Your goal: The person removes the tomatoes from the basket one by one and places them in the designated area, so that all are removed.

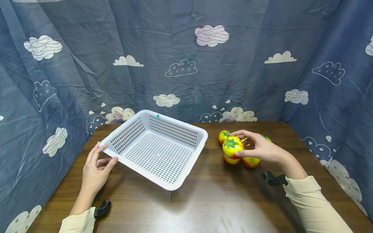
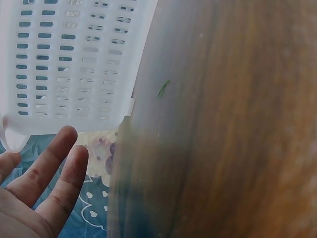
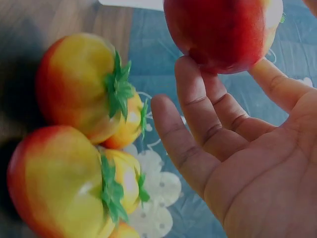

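Note:
A white plastic basket with slotted walls is on the brown table. My left hand holds its rim at the left corner with thumb and forefinger; in the left wrist view two other fingers stretch out beside the basket wall. My right hand pinches a yellow-red tomato with a green star-shaped top, raised above other tomatoes. In the right wrist view the held tomato sits at the fingertips, and several tomatoes lie apart from the hand, partly hidden in the head view.
The table reaches back to a blue cloud-patterned curtain behind and at both sides. Dark wrist devices jut from both sleeves. A small green mark shows on the basket's far rim.

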The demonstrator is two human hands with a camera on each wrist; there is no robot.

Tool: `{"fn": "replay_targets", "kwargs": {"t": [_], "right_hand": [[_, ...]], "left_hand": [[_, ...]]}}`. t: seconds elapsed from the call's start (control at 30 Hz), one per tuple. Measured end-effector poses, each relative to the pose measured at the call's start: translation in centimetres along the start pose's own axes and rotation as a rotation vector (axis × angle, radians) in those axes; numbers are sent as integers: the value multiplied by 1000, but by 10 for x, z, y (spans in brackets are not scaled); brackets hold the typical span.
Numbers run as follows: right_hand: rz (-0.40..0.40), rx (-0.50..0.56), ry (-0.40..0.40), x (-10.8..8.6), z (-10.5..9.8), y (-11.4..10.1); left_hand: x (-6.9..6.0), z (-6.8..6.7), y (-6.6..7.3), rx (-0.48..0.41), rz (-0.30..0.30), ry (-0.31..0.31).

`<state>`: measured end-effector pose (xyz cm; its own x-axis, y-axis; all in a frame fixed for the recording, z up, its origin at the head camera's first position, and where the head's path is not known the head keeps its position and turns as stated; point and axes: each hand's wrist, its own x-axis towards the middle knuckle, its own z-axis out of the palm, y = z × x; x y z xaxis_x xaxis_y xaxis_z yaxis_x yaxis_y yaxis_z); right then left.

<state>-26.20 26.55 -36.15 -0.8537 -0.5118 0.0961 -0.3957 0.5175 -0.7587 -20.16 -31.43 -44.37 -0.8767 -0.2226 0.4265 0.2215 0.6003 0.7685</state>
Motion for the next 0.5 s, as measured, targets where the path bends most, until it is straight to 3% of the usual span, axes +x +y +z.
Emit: {"fn": "replay_targets", "kwargs": {"t": [0.5], "right_hand": [[18,1,68,-24,-19,15]], "left_hand": [[1,0,0,-2,1,-2]]}}
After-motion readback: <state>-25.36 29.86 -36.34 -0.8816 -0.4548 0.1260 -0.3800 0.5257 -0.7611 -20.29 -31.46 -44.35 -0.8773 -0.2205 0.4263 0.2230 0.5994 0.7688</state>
